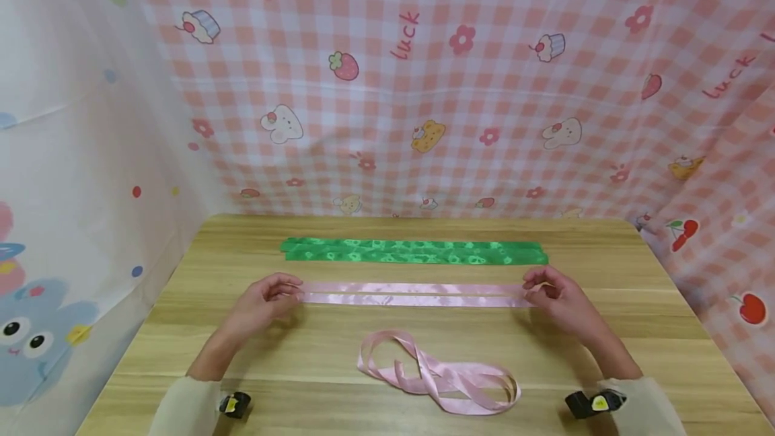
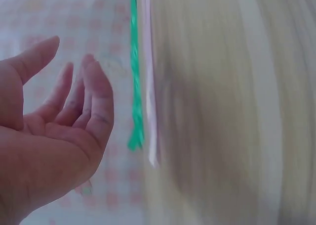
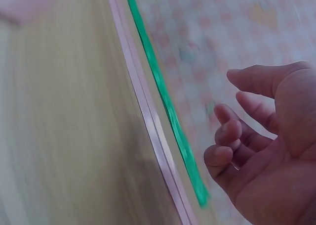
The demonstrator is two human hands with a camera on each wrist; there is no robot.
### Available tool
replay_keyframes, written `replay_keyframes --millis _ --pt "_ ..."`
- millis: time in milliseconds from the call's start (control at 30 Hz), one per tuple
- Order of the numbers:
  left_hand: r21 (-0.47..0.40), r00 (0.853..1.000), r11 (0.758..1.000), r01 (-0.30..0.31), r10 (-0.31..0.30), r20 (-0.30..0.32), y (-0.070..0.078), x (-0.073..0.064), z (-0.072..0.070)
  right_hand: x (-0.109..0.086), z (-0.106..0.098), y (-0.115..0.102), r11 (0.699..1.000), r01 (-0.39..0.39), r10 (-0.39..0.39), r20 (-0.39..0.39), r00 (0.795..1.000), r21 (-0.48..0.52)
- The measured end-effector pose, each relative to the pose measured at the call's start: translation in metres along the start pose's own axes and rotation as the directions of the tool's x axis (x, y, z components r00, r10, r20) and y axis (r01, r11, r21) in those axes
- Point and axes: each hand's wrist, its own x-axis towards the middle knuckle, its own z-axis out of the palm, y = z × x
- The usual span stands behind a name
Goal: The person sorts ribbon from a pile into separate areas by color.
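Two narrow pink ribbon strips (image 1: 412, 288) lie side by side across the wooden table, with a thin gap between them. At their left end is my left hand (image 1: 263, 305), and at their right end my right hand (image 1: 560, 301). Both hands have loosely bent fingers. In the left wrist view, thumb and fingers stand apart with nothing between them, beside the pink ribbon (image 2: 150, 76). The right wrist view likewise shows a bare, relaxed hand (image 3: 276, 151) beside the pink strips (image 3: 143, 99). Behind them, green ribbon strips (image 1: 418, 252) lie flat and parallel.
Nearer to me, a loose length of pink ribbon (image 1: 427, 372) lies in overlapping loops on the table (image 1: 315, 369). A pink checked cloth (image 1: 375, 99) hangs behind the table's far edge, and a white printed cloth (image 1: 72, 153) hangs at the left.
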Motion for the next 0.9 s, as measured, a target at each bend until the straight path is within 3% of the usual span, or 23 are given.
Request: replay_keyframes --millis 133,267,433,667,767,900 --pt "0.012 0.991 0.999 -0.039 0.037 0.131 0.008 0.003 0.019 0.004 0.026 -0.012 0.997 0.071 -0.076 0.117 0.990 0.041" --pt "-0.002 0.972 0.997 -0.077 0.075 0.223 0.015 0.007 0.040 0.007 0.053 -0.026 0.994 0.094 -0.107 0.248 0.963 0.063" --pt "-0.025 0.956 0.997 -0.078 0.082 0.282 0.019 0.012 0.067 0.009 0.083 -0.044 0.986 0.114 -0.152 0.390 0.908 0.118" --pt "0.057 0.939 0.996 -0.068 0.045 0.341 0.021 0.014 0.094 0.004 0.118 -0.059 0.988 0.148 -0.150 0.525 0.838 0.045" --pt "0.143 0.938 0.987 -0.076 0.022 0.345 0.020 0.013 0.101 0.002 0.129 -0.061 0.992 0.128 -0.120 0.540 0.833 0.024" --pt "0.204 0.940 0.974 -0.100 0.025 0.341 0.020 0.012 0.107 -0.002 0.138 -0.064 0.999 0.031 -0.037 0.544 0.838 0.020"
